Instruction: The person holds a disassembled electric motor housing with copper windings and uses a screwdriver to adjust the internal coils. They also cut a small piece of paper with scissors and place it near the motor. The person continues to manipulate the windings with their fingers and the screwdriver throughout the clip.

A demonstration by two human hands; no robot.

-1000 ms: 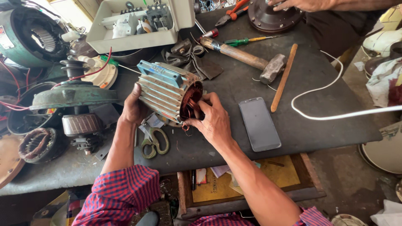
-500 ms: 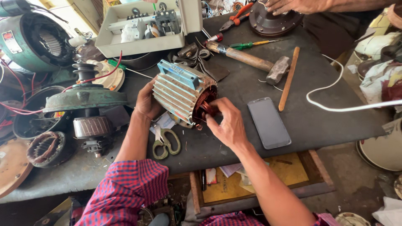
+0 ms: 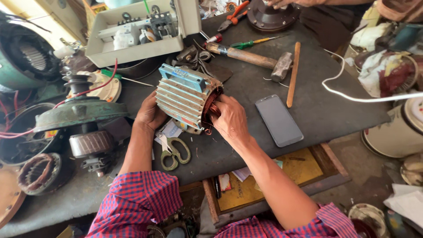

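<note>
A ribbed blue-grey motor housing [image 3: 183,99] lies on its side on the dark workbench [image 3: 317,105], its open end with copper windings [image 3: 213,108] facing right. My left hand [image 3: 150,112] grips the housing's closed end from the left. My right hand [image 3: 231,120] rests over the open end, fingers pressed into the copper windings. Both sleeves are red and blue check.
Scissors [image 3: 174,152] lie just below the housing. A dark phone [image 3: 279,120], a hammer [image 3: 253,58], a wooden stick [image 3: 293,74] and screwdrivers lie to the right and behind. A white parts box [image 3: 141,33] stands at the back. Motor parts crowd the left. Another person's hand [image 3: 282,3] holds a round part at the top.
The view has shifted, so the housing sits a little further right in the picture. Both hands keep their hold on it; my right fingers stay at the windings.
</note>
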